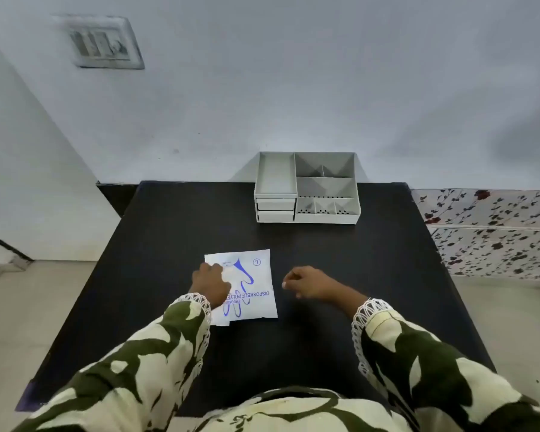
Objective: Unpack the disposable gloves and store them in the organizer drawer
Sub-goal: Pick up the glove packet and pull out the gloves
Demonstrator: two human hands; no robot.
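Observation:
A white packet of disposable gloves (256, 275) with a blue hand print lies flat on the black table (169, 232). My left hand (211, 283) rests on the packet's left part with its fingers curled down onto it. Just right of the packet my right hand (306, 282) hovers over the table, fingers loosely curled and holding nothing. The grey organizer (306, 188) stands at the table's far edge, with two closed drawers (275, 210) stacked at its front left.
The organizer's top has several open compartments. A wall rises right behind the table, with a switch plate (102, 42) high on the left. A floral-patterned surface (493, 232) lies to the right of the table. Pale floor shows on both sides.

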